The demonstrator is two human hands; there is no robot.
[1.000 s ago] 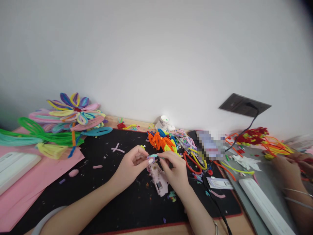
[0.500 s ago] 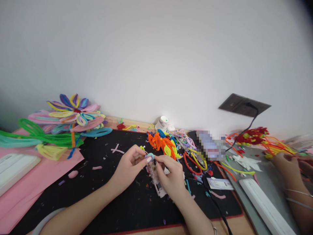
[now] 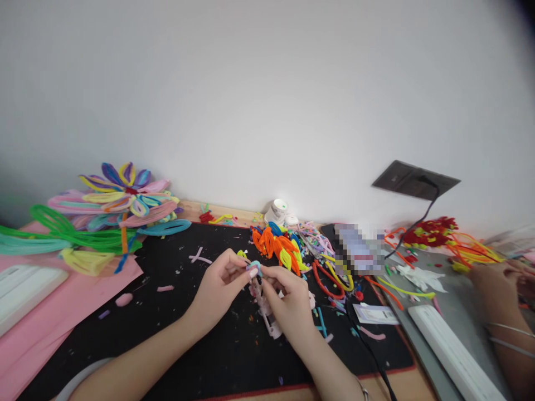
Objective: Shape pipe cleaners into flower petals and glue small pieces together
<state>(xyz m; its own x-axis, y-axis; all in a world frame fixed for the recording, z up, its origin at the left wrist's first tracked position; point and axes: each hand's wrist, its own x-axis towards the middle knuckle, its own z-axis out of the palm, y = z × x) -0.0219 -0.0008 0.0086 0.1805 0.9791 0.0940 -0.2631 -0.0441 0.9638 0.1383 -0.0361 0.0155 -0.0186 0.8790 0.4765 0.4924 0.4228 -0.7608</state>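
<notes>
Over the black mat [image 3: 188, 345], my left hand [image 3: 223, 278] and my right hand [image 3: 288, 298] meet with thumbs and fingertips pinched together. Between them they grip a small fuzzy pipe cleaner piece [image 3: 253, 267], light blue and lilac. Its exact shape is mostly hidden by the fingers. Partly covered by my right hand, a pale pink, long object [image 3: 271, 326] lies on the mat below; I cannot tell what it is. Just behind the hands sits a pile of orange pipe cleaner loops [image 3: 273, 245], mixed with blue and yellow ones.
Pipe cleaner flowers [image 3: 129, 192] and green loops [image 3: 83, 236] lie on pink paper [image 3: 92, 301] at the left. A white cup [image 3: 278, 210] stands by the wall. To the right are a phone [image 3: 360, 250], a black cable [image 3: 371, 356], a white bar [image 3: 455, 351] and another person's hand [image 3: 495, 284].
Both my hands have shifted very slightly left and stay pinched on the pipe cleaner piece. The other person's hand at the right has moved a little.
</notes>
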